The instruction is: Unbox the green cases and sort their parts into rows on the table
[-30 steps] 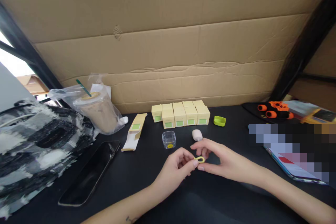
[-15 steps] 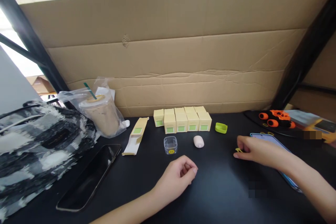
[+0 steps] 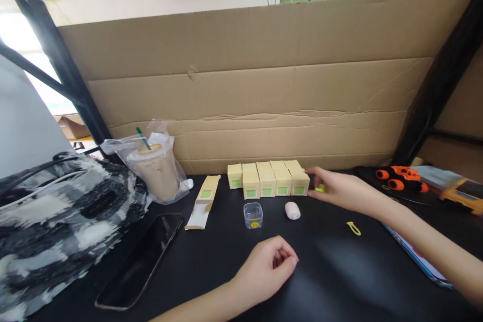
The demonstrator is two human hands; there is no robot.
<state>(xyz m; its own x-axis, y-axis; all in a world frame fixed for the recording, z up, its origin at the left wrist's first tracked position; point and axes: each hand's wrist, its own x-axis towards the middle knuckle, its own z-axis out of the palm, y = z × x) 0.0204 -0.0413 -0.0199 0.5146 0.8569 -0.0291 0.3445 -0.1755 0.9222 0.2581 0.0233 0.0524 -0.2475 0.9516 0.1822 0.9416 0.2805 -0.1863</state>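
Left hand (image 3: 266,269), lower centre of frame, grip loosely clenched; right hand (image 3: 337,188), right of centre, fingers about green case (image 3: 322,189), whether grasping cannot be told; yellow loop (image 3: 351,225), lower right, on counter (image 3: 320,271).

- 4 o'clock: green tub (image 3: 322,189), mostly hidden by the right hand (image 3: 337,188), grip unclear.
- Farther out at 4 o'clock: phone (image 3: 419,259), partly hidden by the right forearm (image 3: 418,231).
- 5 o'clock: print on the boxes (image 3: 267,181), too small to read.
- 8 o'clock: shaggy cloth (image 3: 56,226), cut off by the left edge.
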